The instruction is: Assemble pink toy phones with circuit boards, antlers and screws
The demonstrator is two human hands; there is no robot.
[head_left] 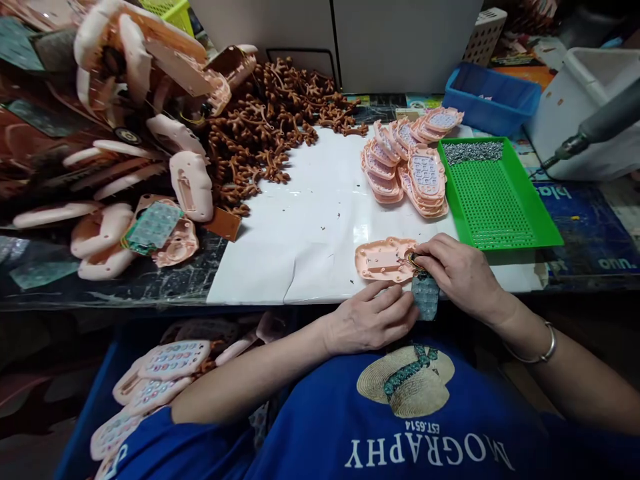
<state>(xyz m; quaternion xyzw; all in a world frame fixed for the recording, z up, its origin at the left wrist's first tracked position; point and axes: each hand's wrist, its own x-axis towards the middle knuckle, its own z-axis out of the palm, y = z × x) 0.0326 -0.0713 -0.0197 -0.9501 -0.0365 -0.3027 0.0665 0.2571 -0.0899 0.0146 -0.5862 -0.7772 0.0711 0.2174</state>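
Note:
A pink plastic toy-phone shell half [384,261] lies hollow side up near the table's front edge, with screw posts inside. Thin wires run from its right end to a grey-green circuit board [425,298] that hangs over the edge. My right hand [453,270] pinches a small dark wired part [413,259] at the shell's right end. Just below the shell, my left hand [373,317] has its fingers curled, fingertips at the board's left side; its grip is partly hidden.
Stacked pink keypad fronts [425,173] stand beside a green tray [500,193] of screws. Brown plastic pieces [270,107] and more pink shells [190,187] are heaped at left. A power screwdriver [585,137] hangs at right. Below the table, a blue bin [93,407] holds phones.

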